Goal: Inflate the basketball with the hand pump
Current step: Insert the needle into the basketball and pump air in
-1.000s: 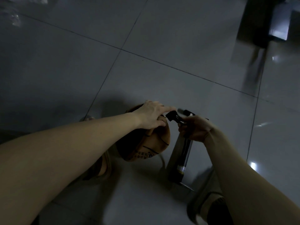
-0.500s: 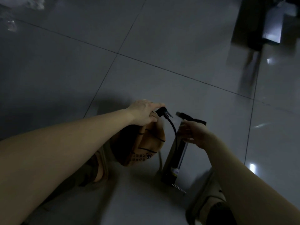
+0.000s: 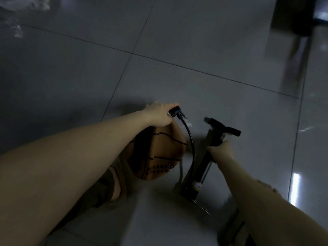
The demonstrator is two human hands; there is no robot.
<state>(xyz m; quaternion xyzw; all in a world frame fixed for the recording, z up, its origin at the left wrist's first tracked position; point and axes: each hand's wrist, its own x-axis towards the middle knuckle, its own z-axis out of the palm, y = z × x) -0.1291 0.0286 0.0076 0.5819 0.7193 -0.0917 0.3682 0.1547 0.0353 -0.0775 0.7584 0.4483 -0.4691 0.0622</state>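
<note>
A limp, caved-in orange basketball (image 3: 165, 157) with black seams lies on the grey tiled floor (image 3: 204, 41). My left hand (image 3: 160, 114) rests on its top and pinches the black nozzle head (image 3: 174, 111) of the hose (image 3: 190, 144). The hose curves down to the base of a black floor pump (image 3: 198, 173), which leans to the right of the ball. My right hand (image 3: 221, 150) grips the pump's barrel just below the T-handle (image 3: 222, 127). The needle's contact with the ball is hidden.
My sandalled left foot (image 3: 115, 185) sits just left of the ball, and my right foot (image 3: 236, 229) shows at the bottom edge. A dark piece of furniture (image 3: 294, 16) stands at the top right. Clear crumpled plastic (image 3: 16, 23) lies at the top left.
My right hand has slid from the nozzle area down onto the pump barrel. The pump has swung away to the right of the ball. My left hand now holds the nozzle head alone.
</note>
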